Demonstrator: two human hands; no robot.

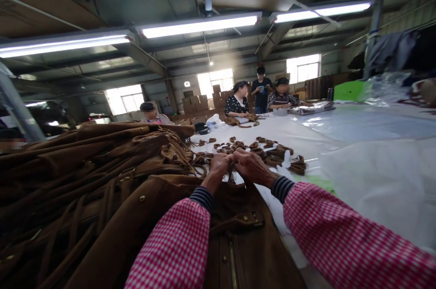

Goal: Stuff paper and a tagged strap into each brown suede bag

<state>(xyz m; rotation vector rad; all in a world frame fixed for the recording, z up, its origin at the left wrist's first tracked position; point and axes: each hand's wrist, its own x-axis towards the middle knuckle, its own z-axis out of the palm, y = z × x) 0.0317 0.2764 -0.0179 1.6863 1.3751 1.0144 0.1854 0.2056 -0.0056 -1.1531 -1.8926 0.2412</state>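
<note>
The left hand (pixel 220 165) and the right hand (pixel 252 166) meet right over the top end of a brown bag (pixel 259 248). Their fingers are bent and the tips are close together. I cannot tell what is pinched between them, because the fingers hide it. The bag lies just below the hands, near the person, and has a strap with a buckle (pixel 256 218) and a zipper (pixel 233 259). Both arms wear pink and white checked sleeves (pixel 177 239) with striped cuffs.

A big heap of brown bags (pixel 102 144) sits on the left, right next to this one. Just past the hands, rolled-up brown straps (pixel 277 155) with white bands lie on the white table (pixel 316 141). Farther right, a clear plastic sheet (pixel 368 121) covers part of the table. Across the table, two people sit near a standing person (pixel 261 94). Long lights (pixel 200 26) shine above.
</note>
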